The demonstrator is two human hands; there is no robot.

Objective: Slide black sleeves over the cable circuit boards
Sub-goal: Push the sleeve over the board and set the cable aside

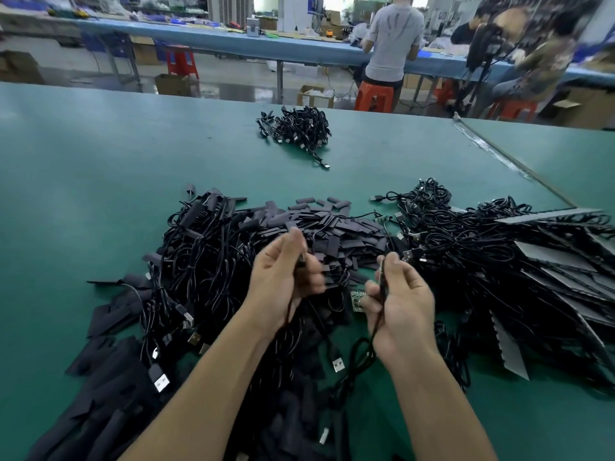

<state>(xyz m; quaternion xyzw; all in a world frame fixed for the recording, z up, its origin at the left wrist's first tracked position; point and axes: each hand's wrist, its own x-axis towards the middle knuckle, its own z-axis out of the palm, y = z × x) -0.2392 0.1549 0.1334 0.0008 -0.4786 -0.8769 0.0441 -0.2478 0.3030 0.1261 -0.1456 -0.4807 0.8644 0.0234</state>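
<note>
As blurred fingers point(294, 236) of the left hand point(283, 277) pinch a thin black cable point(289, 311), the right hand point(402, 304) curls its fingers round a black lead point(377, 319), a green circuit board point(356, 299) just beside them. Loose black sleeves point(332, 224) and tangled USB cables point(466, 247) are heaped below on the green tabletop point(100, 161), a smaller cable bundle point(299, 128) well apart.

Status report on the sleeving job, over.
Left hand grips a black cable, blurred. Right hand pinches a cable strand. Green circuit board between them, no sleeve on it. Loose sleeves piled behind, tangled cables all round.
</note>
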